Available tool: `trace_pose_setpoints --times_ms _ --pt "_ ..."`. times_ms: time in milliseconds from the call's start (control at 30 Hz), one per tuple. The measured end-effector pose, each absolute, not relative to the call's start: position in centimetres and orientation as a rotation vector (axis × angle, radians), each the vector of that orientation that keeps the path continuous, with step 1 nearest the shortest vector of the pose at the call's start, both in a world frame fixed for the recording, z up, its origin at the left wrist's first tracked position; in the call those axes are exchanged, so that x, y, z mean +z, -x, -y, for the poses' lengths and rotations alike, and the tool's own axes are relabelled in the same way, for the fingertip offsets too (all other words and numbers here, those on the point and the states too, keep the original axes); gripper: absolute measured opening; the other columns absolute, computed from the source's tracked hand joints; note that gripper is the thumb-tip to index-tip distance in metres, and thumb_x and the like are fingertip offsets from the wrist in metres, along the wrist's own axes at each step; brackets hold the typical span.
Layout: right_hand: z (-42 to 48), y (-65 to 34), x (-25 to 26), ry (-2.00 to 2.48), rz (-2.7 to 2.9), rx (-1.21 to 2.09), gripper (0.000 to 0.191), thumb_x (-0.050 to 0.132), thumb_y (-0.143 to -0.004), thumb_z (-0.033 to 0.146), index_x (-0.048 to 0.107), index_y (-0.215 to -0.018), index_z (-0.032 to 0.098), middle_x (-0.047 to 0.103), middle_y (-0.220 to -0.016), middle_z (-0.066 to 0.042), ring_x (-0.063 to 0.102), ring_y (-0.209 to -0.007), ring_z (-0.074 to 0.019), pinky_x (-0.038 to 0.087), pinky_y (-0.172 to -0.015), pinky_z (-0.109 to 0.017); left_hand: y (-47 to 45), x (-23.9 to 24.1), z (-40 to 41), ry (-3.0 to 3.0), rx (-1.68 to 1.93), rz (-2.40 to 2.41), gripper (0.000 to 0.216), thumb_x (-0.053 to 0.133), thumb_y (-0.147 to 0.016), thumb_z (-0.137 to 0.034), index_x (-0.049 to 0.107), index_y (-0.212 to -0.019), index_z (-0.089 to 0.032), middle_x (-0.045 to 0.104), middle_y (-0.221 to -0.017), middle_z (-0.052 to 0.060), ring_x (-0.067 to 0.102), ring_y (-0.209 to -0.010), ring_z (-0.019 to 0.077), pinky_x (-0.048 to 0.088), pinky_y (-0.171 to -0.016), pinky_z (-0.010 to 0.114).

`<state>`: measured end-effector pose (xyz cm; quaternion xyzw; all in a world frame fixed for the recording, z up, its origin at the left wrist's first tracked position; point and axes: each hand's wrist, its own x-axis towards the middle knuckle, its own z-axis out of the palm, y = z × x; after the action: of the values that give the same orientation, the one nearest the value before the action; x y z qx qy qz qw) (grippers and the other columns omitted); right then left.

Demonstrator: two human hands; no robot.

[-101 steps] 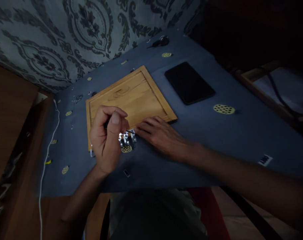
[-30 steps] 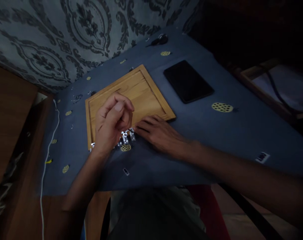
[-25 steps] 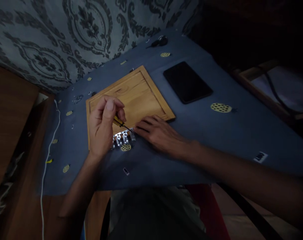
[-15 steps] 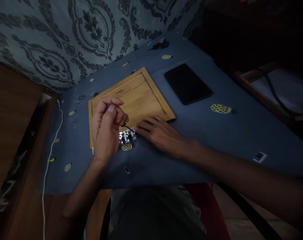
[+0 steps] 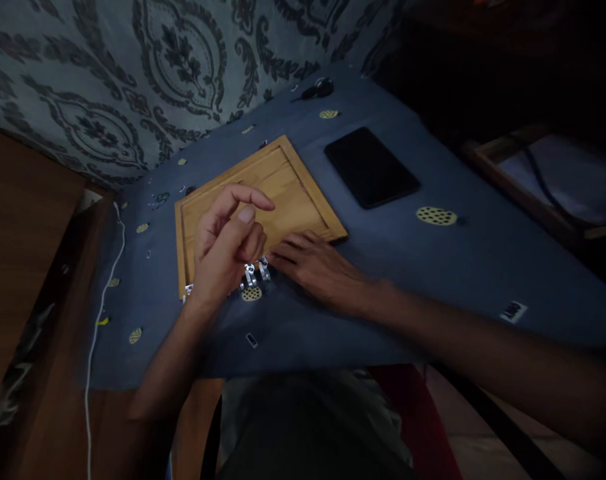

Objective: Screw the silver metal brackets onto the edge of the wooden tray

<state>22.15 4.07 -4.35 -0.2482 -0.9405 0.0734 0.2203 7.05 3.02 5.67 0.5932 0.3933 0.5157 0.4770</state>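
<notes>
My left hand [image 5: 227,247] is raised over the near left part of a framed wooden board [image 5: 303,193], thumb and index finger curved and the other fingers curled in. A thin dark rod, seen earlier by its lower fingers, is almost wholly hidden now. My right hand [image 5: 320,270] lies flat with fingers stretched across the board's near edge. Between the hands, silver metal fittings [image 5: 253,275] stick out from that edge, their left part covered by my left hand. Another small silver fitting [image 5: 188,290] shows at the board's near left corner.
A black tablet-like slab [image 5: 370,167] lies right of the board on the blue patterned tablecloth [image 5: 383,287]. A dark object with a rounded end [image 5: 324,87] lies at the back near the patterned wall covering. A white cable [image 5: 103,300] hangs down the left side.
My left hand has shifted right and slightly up, its index finger stretching farther out. The thin dark rod has mostly gone from sight. My right hand stays in place on the board edge.
</notes>
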Motion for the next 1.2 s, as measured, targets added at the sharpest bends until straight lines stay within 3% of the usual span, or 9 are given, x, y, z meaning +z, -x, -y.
trace_pose_setpoints --times_ms 133,267,400,567,667,900,1200 --pt "-4.1 -22.2 -4.5 0.668 2.583 0.232 0.029 0.051 -0.101 0.012 0.067 -0.125 0.014 0.071 -0.118 -0.014 0.053 -0.110 -0.0295 0.042 -0.094 -0.046 -6.5 5.4 -3.0 -1.481 1.306 -0.952 0.026 0.073 -0.091 -0.046 0.065 -0.085 -0.022 0.024 -0.046 -0.012 0.018 -0.037 0.0057 0.025 -0.040 0.020" --pt "-4.2 -22.2 -4.8 0.663 2.578 0.210 0.030 0.049 -0.101 0.011 0.067 -0.124 0.018 0.071 -0.118 -0.012 0.053 -0.108 -0.0286 0.042 -0.093 -0.046 -6.0 4.9 -2.6 -1.533 1.401 -1.030 0.030 0.071 -0.093 -0.051 0.066 -0.087 -0.022 0.044 -0.056 -0.006 0.042 -0.050 0.0098 0.044 -0.054 0.025" --pt "-4.2 -22.1 -4.8 0.669 2.573 0.206 0.027 0.051 -0.101 0.012 0.067 -0.122 0.015 0.071 -0.118 -0.013 0.053 -0.108 -0.0288 0.042 -0.092 -0.045 -5.2 4.6 -1.9 -1.770 1.412 -1.160 0.025 0.065 -0.098 -0.047 0.066 -0.100 -0.022 0.063 -0.079 0.000 0.062 -0.075 0.0133 0.054 -0.076 0.028" --pt "-4.2 -22.1 -4.6 0.678 2.587 0.197 0.025 0.054 -0.101 0.012 0.068 -0.121 0.014 0.072 -0.114 -0.014 0.054 -0.106 -0.0289 0.041 -0.091 -0.044 -4.1 4.9 -0.8 -2.303 1.161 -1.351 0.022 0.056 -0.104 -0.031 0.060 -0.124 -0.021 0.068 -0.104 0.004 0.067 -0.098 0.0157 0.055 -0.085 0.030" --pt "-4.2 -22.1 -4.5 0.672 2.595 0.197 0.024 0.054 -0.101 0.013 0.068 -0.121 0.014 0.072 -0.115 -0.014 0.054 -0.107 -0.0293 0.041 -0.091 -0.044 -3.8 5.1 -0.3 -2.418 1.056 -1.449 0.026 0.056 -0.104 -0.028 0.058 -0.130 -0.022 0.069 -0.105 0.003 0.068 -0.094 0.0149 0.056 -0.083 0.029" --pt "-4.1 -22.3 -4.5 0.661 2.572 0.202 0.025 0.055 -0.102 0.015 0.067 -0.124 0.012 0.072 -0.119 -0.013 0.054 -0.107 -0.0285 0.040 -0.091 -0.041 -4.3 5.9 0.1 -2.267 1.497 -1.570 0.017 0.061 -0.103 -0.034 0.062 -0.119 -0.027 0.066 -0.103 0.000 0.071 -0.088 0.0132 0.058 -0.080 0.028" --pt "-4.2 -22.1 -4.9 0.673 2.566 0.169 0.026 0.052 -0.102 0.013 0.067 -0.124 0.016 0.072 -0.118 -0.012 0.054 -0.107 -0.0285 0.040 -0.091 -0.043 -3.6 4.5 0.3 -2.334 1.286 -1.630 0.022 0.059 -0.103 -0.037 0.060 -0.122 -0.025 0.068 -0.105 0.001 0.070 -0.088 0.0130 0.059 -0.081 0.028"
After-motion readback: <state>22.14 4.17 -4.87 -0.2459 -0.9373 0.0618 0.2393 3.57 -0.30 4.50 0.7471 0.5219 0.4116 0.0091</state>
